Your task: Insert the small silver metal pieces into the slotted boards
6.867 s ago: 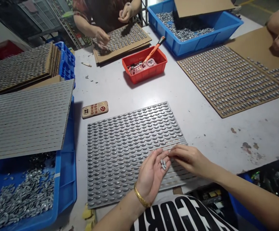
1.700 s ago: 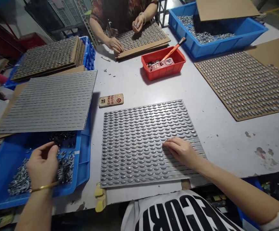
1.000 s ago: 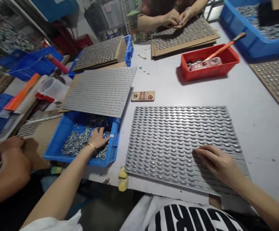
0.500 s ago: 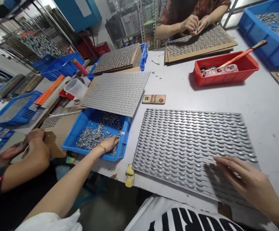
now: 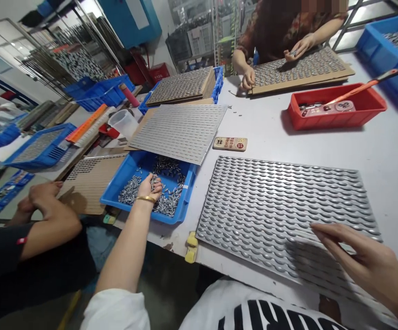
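My left hand [image 5: 150,187] is turned palm up over a blue tray [image 5: 108,200], with fingers curled round a handful of small shiny metal pieces [image 5: 155,183]. More loose metal pieces [image 5: 167,201] lie in that tray. My right hand [image 5: 360,256] hovers at or just above the lower right of a grey board [image 5: 281,201]; its fingers are stretched forward and I see nothing in them. Rows of shiny oval pieces cover most of this board, while bare slotted rows show near its lower right edge. Whether the right fingertips touch the board is unclear.
A slotted grey sheet [image 5: 181,130] overhangs the tray's back. Beyond the board are a patterned wooden block [image 5: 229,144] and a red bin [image 5: 339,123] with an orange-handled tool [image 5: 360,87]. A yellow clip [image 5: 191,247] sits at the table edge. Co-workers' arms [image 5: 52,211] are at left and across.
My left hand has turned from palm down among the pieces to palm up with a handful, lifted slightly. My right hand stays over the board. The co-worker opposite has moved both hands apart.
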`<state>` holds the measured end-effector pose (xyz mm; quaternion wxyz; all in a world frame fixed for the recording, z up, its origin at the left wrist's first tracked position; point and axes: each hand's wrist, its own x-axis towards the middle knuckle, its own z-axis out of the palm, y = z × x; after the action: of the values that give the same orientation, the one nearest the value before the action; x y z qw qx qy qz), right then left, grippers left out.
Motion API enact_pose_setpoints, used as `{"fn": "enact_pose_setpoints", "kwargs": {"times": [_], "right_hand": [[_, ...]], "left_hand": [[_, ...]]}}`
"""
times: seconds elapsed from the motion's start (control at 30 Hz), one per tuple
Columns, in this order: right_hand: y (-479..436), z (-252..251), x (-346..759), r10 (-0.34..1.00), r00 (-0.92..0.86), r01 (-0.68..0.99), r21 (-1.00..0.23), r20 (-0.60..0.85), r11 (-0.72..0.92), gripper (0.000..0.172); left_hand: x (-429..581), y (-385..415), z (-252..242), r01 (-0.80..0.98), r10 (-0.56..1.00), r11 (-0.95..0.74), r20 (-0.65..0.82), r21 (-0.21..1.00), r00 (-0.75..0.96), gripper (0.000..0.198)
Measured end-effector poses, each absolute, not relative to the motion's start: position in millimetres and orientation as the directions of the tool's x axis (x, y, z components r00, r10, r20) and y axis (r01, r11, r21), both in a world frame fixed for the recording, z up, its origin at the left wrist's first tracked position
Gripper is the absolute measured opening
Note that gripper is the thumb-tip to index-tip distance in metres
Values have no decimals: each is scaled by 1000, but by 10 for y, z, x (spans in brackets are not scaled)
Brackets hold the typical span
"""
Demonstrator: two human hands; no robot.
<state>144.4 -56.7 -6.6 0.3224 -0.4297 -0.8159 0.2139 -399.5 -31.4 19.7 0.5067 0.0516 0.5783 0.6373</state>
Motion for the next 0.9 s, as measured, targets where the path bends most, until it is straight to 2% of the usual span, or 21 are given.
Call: {"fn": "enact_pose_setpoints", "kwargs": {"times": [0.23,0.37,0.43,0.53,0.7,0.8,0.9], "right_hand": [[-551,18,1254,871,-444,477,-767,210,428,15],[-591,14,1146,847,-474,433,-775,239,461,16],[-612,32,1064,832,-487,400,-779,266,483,17],[-636,120,893,812,-498,341,-792,304,506,20],[-653,259,678,816,-484,304,-814,317,496,26],[-672,258,699,820,-467,345,-785,332,514,28],[-705,238,811,830,-453,401,-757,324,515,19]], "left_hand": [[-3784,-332,362,-687,723,-185,-377,703,-580,33],[-3427,-381,511,-739,780,-221,-340,636,-526,39],[-3089,-439,550,-789,837,-127,-362,601,-411,35],[-2428,-575,518,-832,886,105,-431,545,-170,27],[-1369,-851,325,-741,800,504,-564,444,206,21],[-918,-948,224,-649,733,608,-638,458,237,26],[-599,-973,156,-587,702,651,-676,482,223,31]]}}
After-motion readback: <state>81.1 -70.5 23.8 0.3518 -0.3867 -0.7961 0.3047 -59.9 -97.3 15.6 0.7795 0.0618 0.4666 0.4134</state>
